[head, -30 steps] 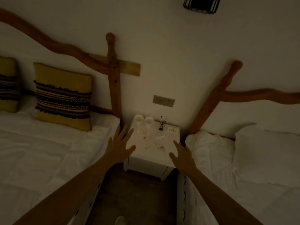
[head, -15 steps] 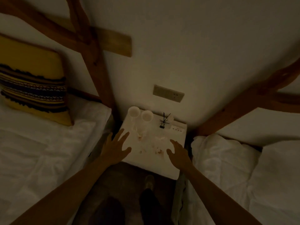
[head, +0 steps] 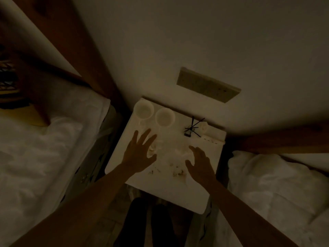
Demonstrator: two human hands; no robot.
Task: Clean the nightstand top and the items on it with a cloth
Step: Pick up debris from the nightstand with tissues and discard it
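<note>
Both hands hover empty with fingers spread over the soiled white square table (head: 165, 189), the left hand (head: 138, 154) nearer the two white round cups (head: 164, 117) just beyond its fingertips, the right hand (head: 199, 166) beside brown crumbs (head: 178, 172); no cloth is visible.

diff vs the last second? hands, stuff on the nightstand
Both hands came forward: from short of the nightstand to over its top, left hand beside the crumpled wrappers, right hand near the brown crumbs. The view closed in and tilted down. Nothing taken hold of; both hands stay spread and empty. The two cups and reed diffuser sit unmoved.
</note>
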